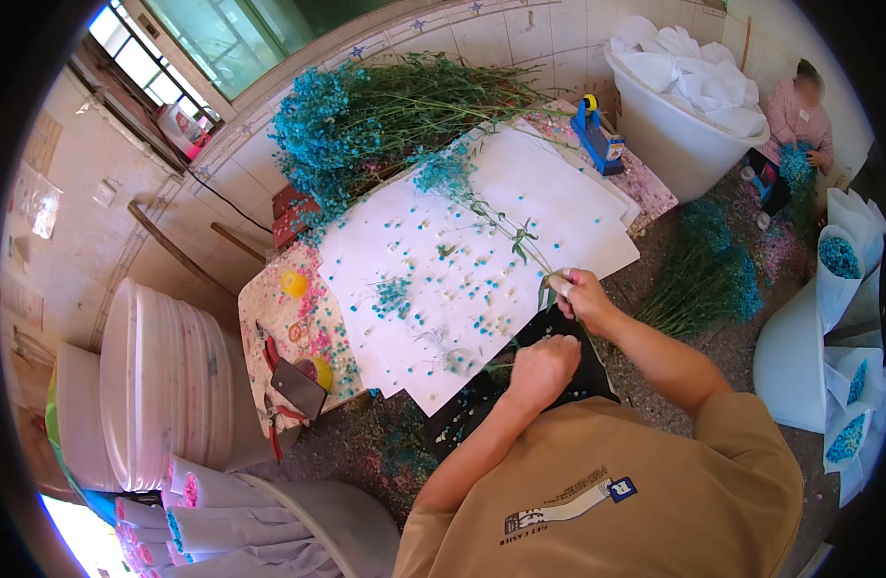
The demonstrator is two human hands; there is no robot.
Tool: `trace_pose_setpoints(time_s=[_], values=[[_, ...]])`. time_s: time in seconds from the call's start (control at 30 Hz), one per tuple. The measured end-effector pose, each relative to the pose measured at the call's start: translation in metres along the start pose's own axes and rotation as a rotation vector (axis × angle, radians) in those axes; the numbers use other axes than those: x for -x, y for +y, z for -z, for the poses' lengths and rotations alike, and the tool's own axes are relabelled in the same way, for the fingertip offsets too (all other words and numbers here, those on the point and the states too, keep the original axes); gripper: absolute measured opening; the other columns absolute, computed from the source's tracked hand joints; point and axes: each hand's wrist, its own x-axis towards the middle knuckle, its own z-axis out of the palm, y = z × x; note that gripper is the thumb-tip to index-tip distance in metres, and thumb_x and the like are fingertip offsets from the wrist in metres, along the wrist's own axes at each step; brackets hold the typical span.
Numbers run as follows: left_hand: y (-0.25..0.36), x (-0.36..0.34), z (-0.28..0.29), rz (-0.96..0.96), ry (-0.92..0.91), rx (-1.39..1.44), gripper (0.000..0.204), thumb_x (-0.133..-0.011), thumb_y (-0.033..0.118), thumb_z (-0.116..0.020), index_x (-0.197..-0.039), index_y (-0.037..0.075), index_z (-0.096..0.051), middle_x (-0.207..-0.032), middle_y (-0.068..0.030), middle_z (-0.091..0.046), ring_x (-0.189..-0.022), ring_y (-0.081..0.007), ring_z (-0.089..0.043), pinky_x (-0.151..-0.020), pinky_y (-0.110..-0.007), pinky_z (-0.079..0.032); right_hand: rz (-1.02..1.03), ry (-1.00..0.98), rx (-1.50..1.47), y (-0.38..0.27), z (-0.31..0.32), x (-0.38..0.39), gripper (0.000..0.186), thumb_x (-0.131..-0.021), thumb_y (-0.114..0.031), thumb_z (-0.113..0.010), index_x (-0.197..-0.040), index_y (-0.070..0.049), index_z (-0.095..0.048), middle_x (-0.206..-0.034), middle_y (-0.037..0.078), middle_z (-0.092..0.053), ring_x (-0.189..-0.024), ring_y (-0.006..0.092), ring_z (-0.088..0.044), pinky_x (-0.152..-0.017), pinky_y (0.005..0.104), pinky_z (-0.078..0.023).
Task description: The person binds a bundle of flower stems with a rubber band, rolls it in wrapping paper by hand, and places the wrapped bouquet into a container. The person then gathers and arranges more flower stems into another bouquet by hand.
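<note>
My right hand [578, 294] grips the cut ends of a leafy sprig of blue flowers [448, 173], which reaches up and left across stacked white paper sheets [366, 289]. Small blue and cream blossoms lie scattered on the top sheet. My left hand [544, 366] is closed in a fist below the right one, at the lower edge of the paper. A short green stem shows beside it; what the fingers hold is hidden. A large heap of blue flowers [317, 125] on long stems lies along the back of the table.
A tape dispenser [597, 140], pliers [269, 347] and phone [298, 385] lie on the table. Tubs [158, 385] stand left; wrapped bouquets [202, 520] lower left and right. A tub of paper [674, 116] stands behind. A seated person [790, 125] holds flowers; more bunches [698, 270] lie on the floor.
</note>
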Motion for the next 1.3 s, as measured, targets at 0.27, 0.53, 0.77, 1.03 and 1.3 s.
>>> trace_pose_setpoints(time_s=[0.27, 0.53, 0.77, 1.03, 1.3], values=[[0.050, 0.047, 0.242, 0.661, 0.017, 0.390, 0.022, -0.095, -0.004, -0.064, -0.115, -0.001, -0.074, -0.075, 0.0041, -0.063, -0.067, -0.0017, -0.048, -0.060, -0.019, -0.040, 0.273, 0.341, 0.411, -0.011, 0.103, -0.017, 0.016, -0.100, -0.015, -0.062, -0.110, -0.005, -0.071, -0.072, -0.002, -0.060, -0.059, 0.0081, -0.050, -0.055, 0.0273, -0.041], [0.003, 0.086, 0.183, 0.539, -0.468, 0.251, 0.057, -0.094, 0.022, -0.071, -0.144, 0.000, -0.053, -0.131, -0.0211, -0.065, -0.123, -0.0370, -0.061, -0.105, -0.042, -0.048, 0.534, 0.146, 0.608, -0.094, 0.070, -0.002, 0.019, -0.097, -0.008, -0.064, -0.112, 0.001, -0.069, -0.094, 0.004, -0.070, -0.088, 0.0111, -0.062, -0.082, 0.0271, -0.049], [-0.080, 0.001, 0.071, 0.711, -0.003, 1.562, 0.124, -0.084, 0.062, -0.076, -0.161, -0.005, -0.004, -0.157, -0.0288, -0.039, -0.145, -0.0386, -0.042, -0.120, -0.047, -0.033, 0.701, -0.001, 0.830, -0.115, 0.058, 0.108, 0.019, -0.091, -0.004, -0.070, -0.109, -0.001, -0.071, -0.083, 0.001, -0.066, -0.076, 0.0087, -0.059, -0.069, 0.0279, -0.051], [-0.085, -0.048, -0.026, 0.905, -0.043, 1.878, 0.114, -0.089, 0.058, -0.072, -0.160, -0.002, -0.006, -0.153, -0.0292, -0.041, -0.137, -0.0438, -0.048, -0.114, -0.054, -0.042, -0.094, -0.211, 0.642, -0.022, 0.103, 0.216, 0.030, -0.083, -0.007, -0.080, -0.110, -0.005, -0.068, -0.079, 0.002, -0.064, -0.073, 0.0119, -0.059, -0.066, 0.0311, -0.050], [-0.037, -0.039, -0.025, 0.663, 0.166, 1.917, 0.085, -0.087, 0.040, -0.082, -0.148, 0.005, -0.035, -0.133, -0.0129, -0.055, -0.121, -0.0380, -0.059, -0.105, -0.058, -0.049, -0.018, -0.044, 1.298, 0.030, 0.153, 0.207, 0.023, -0.078, -0.006, -0.072, -0.098, -0.004, -0.063, -0.088, 0.019, -0.070, -0.086, 0.0395, -0.069, -0.074, 0.0485, -0.055]])
